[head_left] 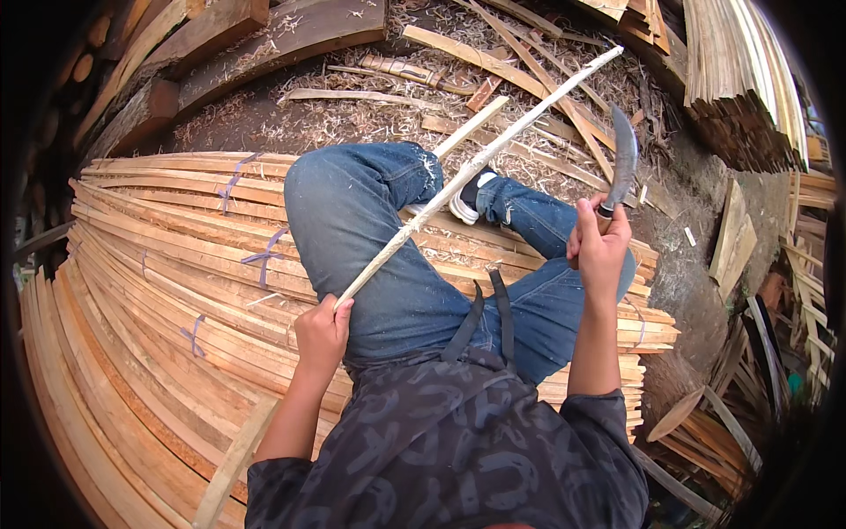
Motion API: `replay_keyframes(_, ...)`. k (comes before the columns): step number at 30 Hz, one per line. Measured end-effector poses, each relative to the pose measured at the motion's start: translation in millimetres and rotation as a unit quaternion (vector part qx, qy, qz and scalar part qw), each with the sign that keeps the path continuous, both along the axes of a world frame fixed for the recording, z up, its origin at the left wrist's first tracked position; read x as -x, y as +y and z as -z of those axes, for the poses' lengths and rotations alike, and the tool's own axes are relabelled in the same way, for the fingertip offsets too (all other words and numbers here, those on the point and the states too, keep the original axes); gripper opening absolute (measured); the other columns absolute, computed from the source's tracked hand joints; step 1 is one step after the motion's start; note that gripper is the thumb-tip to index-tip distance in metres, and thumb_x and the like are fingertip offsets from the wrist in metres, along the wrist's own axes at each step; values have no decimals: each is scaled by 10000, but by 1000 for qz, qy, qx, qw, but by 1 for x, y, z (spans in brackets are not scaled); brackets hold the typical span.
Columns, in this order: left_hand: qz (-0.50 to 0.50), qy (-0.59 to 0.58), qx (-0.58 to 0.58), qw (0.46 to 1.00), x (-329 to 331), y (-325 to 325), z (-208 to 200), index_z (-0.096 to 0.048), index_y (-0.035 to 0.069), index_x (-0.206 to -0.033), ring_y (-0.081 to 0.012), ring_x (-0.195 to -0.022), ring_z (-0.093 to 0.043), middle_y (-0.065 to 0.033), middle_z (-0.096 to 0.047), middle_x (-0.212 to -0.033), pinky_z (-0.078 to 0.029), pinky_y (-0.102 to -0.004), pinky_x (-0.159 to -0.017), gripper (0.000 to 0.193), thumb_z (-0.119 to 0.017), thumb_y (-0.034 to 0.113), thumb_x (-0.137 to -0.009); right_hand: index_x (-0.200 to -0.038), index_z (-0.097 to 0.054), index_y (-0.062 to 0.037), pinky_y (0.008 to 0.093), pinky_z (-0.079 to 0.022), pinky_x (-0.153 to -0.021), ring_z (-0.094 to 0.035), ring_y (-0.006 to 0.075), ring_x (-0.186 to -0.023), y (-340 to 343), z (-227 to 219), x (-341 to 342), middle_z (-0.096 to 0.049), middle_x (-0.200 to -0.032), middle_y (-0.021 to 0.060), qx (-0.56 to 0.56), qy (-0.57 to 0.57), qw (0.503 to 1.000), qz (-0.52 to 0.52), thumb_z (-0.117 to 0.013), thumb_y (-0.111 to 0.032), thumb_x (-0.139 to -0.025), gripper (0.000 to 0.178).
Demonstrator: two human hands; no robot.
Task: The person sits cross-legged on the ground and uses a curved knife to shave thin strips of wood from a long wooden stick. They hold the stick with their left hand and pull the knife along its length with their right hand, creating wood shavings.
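My left hand is closed round the near end of a long, pale, peeled wooden stick. The stick runs up and to the right across my thigh, and its far end hangs over the littered ground. In my right hand is a curved knife, held upright by its dark handle with the broad, hooked blade pointing up. The blade stands apart from the stick, to its right. My legs in blue jeans are bent, and I sit on bundles of sawn wooden strips.
Purple ties bind the strip bundles. Shavings and loose slats cover the ground ahead. Thick timber beams lie at the far left. A tall stack of thin boards stands at the far right, with scrap wood lower down.
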State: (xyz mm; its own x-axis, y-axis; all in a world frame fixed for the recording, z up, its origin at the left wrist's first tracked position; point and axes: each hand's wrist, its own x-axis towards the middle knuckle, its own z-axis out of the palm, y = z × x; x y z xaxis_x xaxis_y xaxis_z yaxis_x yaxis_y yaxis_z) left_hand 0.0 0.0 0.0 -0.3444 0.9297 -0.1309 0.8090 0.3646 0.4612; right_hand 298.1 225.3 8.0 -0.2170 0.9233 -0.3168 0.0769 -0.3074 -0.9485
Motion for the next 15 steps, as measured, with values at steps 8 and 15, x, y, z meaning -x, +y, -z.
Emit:
replay_keyframes(8,-13,2,32,999,-8,2,-8,-488,35,-690,-368,-482,-508,-160,-485,-527,-367,-424,-449,353,-580,282,-926,-926,-539,-33,208,-315,-358,-397,28,-391,-46,20,28,-449,-531,-50,236,92,925,-284,-556,-242,-958,212)
replay_keyframes(15,-16,1,39,999,-6,2,-9,-496,33,-703,-375,-490,-519,-168,-490,-531,-371,-437,-455,330,-572,258,-932,-904,-553,-16,211,-308,-325,-395,39,-356,-28,43,38,-460,-524,-23,212,72,942,-250,-524,-239,-976,236)
